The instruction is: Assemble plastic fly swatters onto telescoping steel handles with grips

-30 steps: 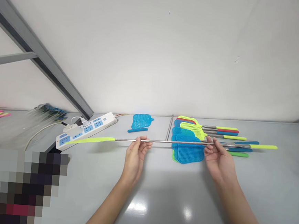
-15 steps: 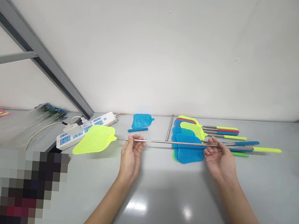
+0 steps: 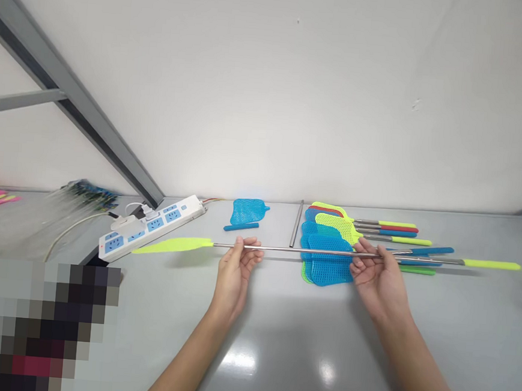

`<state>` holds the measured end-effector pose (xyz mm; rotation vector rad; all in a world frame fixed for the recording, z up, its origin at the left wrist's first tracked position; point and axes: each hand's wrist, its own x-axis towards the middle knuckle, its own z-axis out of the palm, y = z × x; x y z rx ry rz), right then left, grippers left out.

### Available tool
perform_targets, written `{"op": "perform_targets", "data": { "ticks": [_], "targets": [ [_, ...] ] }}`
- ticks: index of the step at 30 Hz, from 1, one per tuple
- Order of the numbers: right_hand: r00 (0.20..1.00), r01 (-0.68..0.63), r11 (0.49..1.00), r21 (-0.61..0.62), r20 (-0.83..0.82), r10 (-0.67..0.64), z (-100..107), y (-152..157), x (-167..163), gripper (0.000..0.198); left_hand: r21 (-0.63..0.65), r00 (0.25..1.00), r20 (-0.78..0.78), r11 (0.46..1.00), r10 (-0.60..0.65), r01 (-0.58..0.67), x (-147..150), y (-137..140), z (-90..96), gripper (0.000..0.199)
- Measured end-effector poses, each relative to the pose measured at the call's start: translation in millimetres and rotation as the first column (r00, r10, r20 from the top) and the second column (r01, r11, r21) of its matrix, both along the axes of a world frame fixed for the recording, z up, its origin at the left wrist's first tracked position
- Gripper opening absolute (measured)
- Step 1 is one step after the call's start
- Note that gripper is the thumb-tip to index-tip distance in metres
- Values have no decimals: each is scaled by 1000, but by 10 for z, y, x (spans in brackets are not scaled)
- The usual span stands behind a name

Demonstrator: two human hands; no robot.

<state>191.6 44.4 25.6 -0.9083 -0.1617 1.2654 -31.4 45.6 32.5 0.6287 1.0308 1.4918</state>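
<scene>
From my remote station I note markings on the white plastic power strip with blue socket panels (image 3: 154,225), at far left on the grey table (image 3: 304,331); they are too small for me to read. Count: one power strip, carrying two white plugs; one detached blue mesh plastic swatter head (image 3: 247,212) and one blue rod-shaped handle (image 3: 241,227) just on its near side, both far and left of centre; one bare silver metal tube (image 3: 297,223) to their right, its length running from far to near. At right of centre lies one overlapping pile of mesh plastic fly swatters (image 3: 328,261), heads to the left, handles to the right. I count at least seven handles: two yellow-green, one red, one green and at least three blue. One yellow-green plastic fly swatter with a slim metal shaft (image 3: 284,249) is held level above the table, crossing in front of the pile; its head, seen nearly edge-on, points left, its grip right. My left hand (image 3: 237,272) is nearly closed, thumb and fingers pinching the shaft close to the head. My right hand (image 3: 383,283) pinches the shaft farther right, thumb against fingers, the fingers loosely curled.
</scene>
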Motion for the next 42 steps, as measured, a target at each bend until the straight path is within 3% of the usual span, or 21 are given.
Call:
{"op": "perform_targets", "data": {
  "ticks": [6,8,14,17,19,22,24,29,33,38,42],
  "targets": [
    [976,-220,975,30,3,220,42,-74,-155,24,4,948,-66,950,-311,312,122,-98,2,26],
    [968,-250,966,61,-9,251,36,-87,-165,27,7,931,-52,932,-361,361,137,-123,17,27],
    [973,-202,964,173,-75,217,46,-75,-138,36,-17,976,-79,979,-204,204,86,-97,23,35],
    [956,-188,954,235,-180,233,93,-77,-153,38,-107,965,-102,967,-240,229,65,-82,-7,39],
    [924,-191,941,278,-272,268,116,-89,-152,38,-153,931,-121,933,-344,325,65,-93,-26,41],
    [888,-155,938,309,-374,269,112,-113,-113,38,-177,817,-160,831,-553,528,91,-138,-43,45],
    [880,-112,949,295,-414,232,93,-128,-78,38,-173,761,-162,777,-629,605,122,-174,-50,47],
    [889,-39,967,252,-433,149,64,-150,-64,40,-105,800,-53,800,-598,591,197,-224,-73,43],
    [905,5,976,218,-417,89,73,-172,-154,42,-116,793,76,784,-605,609,247,-265,-127,40],
    [888,-70,984,162,-439,135,57,-257,-370,44,-98,758,122,752,-640,651,378,-385,-230,40],
    [887,-107,983,148,-432,162,37,-320,-523,45,-119,805,71,796,-589,593,440,-424,-247,41]
  ]
}}
